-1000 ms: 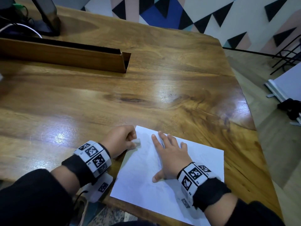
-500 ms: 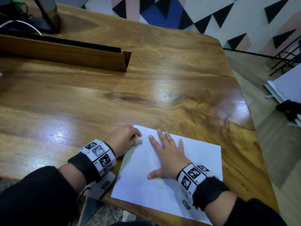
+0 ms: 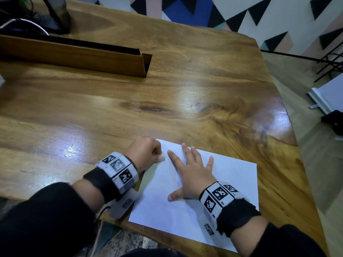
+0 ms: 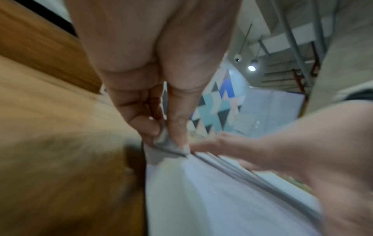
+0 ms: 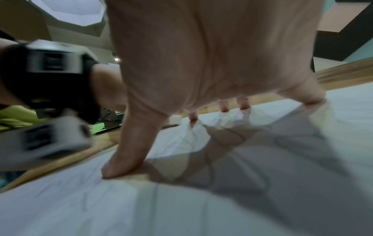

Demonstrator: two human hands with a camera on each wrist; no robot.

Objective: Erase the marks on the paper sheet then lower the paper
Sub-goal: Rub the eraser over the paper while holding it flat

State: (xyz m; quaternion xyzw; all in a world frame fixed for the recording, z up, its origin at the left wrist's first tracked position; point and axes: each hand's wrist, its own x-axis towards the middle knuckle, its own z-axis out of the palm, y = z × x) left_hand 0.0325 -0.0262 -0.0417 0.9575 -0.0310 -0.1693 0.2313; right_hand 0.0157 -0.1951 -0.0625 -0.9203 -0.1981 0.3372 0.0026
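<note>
Between the thumb and curled fingers of the left hand point(image 3: 143, 152) sits a small white eraser point(image 3: 162, 157), pinched tightly, its lower face touching the paper sheet point(image 3: 230, 184) at the sheet's far-left corner. Just beside it, to the right, the right hand point(image 3: 193, 175) lies flat on the sheet, fingers spread and straight, thumb out to the side, pinning the paper in place. In the left wrist view the eraser point(image 4: 168, 142) meets the paper's edge, with the right hand's fingertips point(image 4: 203, 144) almost touching it.

Beyond both hands, the sheet lies flat on a glossy wooden surface point(image 3: 167, 101), near its front edge. The sheet's long side runs from the left hand away to the right and toward the person, so nearly all of the paper lies to the right of the eraser, under and past the pinning hand. Faint pencil marks point(image 5: 84, 180) show near the right thumb; elsewhere they are too pale to make out.

The left hand is the nearer one for rubbing. Erasing looks to be under way, and any further strokes would likely need to travel rightward, toward the flat hand.
</note>
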